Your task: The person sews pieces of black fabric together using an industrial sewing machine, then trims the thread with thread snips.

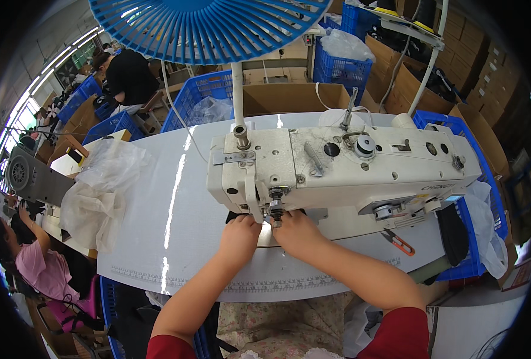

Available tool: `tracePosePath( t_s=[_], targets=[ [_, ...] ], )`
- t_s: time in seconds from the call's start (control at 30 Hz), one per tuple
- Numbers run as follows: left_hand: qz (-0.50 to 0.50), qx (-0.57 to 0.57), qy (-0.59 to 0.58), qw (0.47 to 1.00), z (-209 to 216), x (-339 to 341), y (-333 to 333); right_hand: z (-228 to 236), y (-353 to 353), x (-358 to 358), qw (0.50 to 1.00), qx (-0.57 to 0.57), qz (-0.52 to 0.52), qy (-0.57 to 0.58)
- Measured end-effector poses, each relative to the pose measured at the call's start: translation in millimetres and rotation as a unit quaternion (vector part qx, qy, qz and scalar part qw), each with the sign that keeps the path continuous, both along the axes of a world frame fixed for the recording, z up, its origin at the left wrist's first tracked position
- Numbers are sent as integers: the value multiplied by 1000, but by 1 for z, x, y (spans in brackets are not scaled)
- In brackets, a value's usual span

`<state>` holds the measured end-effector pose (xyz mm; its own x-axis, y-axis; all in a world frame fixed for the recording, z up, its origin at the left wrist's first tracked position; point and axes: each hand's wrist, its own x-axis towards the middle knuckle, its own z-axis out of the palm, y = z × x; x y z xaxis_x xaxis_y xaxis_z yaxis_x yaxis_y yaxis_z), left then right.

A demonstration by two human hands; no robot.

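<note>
A white industrial sewing machine stands on a pale table in front of me. My left hand is at the left of its needle area, the fingers curled and partly hidden by the machine head. Beside it, my right hand sits just right of the needle area, its fingers also bent and half covered. A bit of black fabric shows by my left fingertips and runs under the machine head. Exactly how the fingers grip the fabric is hidden.
Orange-handled thread snips lie on the table at right, near a black piece at its edge. A crumpled plastic bag rests at the left. Blue crates flank the table. Above hangs a blue fan. Co-workers sit farther off.
</note>
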<state>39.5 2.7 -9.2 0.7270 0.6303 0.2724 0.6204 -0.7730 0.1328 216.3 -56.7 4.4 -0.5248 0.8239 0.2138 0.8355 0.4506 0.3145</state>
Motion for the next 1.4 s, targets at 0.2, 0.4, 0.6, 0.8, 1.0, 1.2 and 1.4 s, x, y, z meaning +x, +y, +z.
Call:
tracePosePath(
  t_s=[0.2, 0.4, 0.6, 0.8, 1.0, 1.2, 1.4],
  targets=[
    [-28, 18, -25, 999, -3, -2, 4, -9, 1, -2, 999, 34, -3, 25],
    [-41, 24, -12, 999, -1, -2, 6, -19, 3, -12, 997, 43, -26, 62],
    [-55, 22, 20, 998, -5, -11, 1, -17, 0, -13, 996, 34, -18, 83],
    [-74, 27, -19, 997, -5, -16, -2, -20, -1, -20, 992, 26, -18, 122],
    [-73, 9, -25, 997, -7, -19, -1, -19, -1, -26, 994, 41, -19, 95],
    [-63, -19, 14, 998, -4, -16, 1, -18, -2, -33, 994, 35, -38, 96],
    [-46, -35, 26, 998, -3, -14, 4, -17, 0, -44, 987, 44, -79, 131]
  ],
)
